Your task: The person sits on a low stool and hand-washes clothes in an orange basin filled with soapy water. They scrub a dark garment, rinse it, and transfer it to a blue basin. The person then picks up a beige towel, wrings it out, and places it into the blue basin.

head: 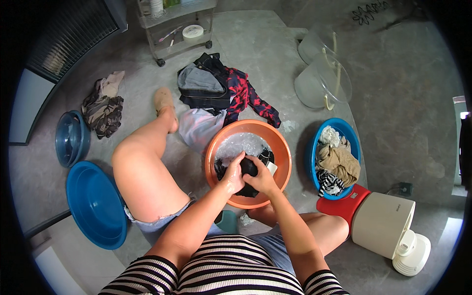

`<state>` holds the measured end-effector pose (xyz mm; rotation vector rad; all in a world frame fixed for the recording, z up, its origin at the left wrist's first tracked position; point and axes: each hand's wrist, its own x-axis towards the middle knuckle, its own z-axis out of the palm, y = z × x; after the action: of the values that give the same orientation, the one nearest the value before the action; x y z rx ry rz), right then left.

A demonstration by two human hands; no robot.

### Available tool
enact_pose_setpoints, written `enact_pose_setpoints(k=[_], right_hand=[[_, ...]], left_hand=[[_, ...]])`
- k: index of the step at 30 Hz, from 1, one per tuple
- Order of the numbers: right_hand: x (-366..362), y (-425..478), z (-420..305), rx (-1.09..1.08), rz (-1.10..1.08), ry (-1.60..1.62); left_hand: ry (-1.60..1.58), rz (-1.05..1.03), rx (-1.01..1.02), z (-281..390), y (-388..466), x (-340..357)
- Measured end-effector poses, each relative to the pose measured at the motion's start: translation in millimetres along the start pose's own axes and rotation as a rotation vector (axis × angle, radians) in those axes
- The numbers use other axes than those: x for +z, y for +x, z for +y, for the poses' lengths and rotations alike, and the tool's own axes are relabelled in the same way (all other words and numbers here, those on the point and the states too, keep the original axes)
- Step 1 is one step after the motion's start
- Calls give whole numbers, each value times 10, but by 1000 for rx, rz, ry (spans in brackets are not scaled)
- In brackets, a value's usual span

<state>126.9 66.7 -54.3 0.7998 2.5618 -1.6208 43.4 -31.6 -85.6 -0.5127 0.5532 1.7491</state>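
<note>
Between my left hand (233,177) and my right hand (263,178) is a bunched black cloth (249,167), pressed by both. Suds cling to my left hand and wrist. Under them stands an orange plastic basin (285,158), holding soapy water (243,142) and more dark fabric (264,156). A white block-like object (272,168) rests inside by the right wall, partly hidden by my right hand; I cannot tell what it is.
Dark jeans (202,83) and a red-and-black garment (238,86) lie beyond the basin. A blue basin of clothes (310,173) stands right, near a red-and-white appliance (383,223). Left are a blue basin (96,206) and camouflage clothing (105,114). Clear buckets (313,84) and a wheeled cart (177,44) stand farther off.
</note>
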Motion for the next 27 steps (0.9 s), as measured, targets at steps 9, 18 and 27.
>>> enact_pose_setpoints(k=[9,18,27], right_hand=[[0,-320,-740,-151,-117,-64],[318,31,-223,124,288,-357],[-10,-25,80,399,14,787]], left_hand=[[-14,-19,-99,87,83,-245],[207,256,64,-29,125,-227],[185,64,-85,72,52,-188]])
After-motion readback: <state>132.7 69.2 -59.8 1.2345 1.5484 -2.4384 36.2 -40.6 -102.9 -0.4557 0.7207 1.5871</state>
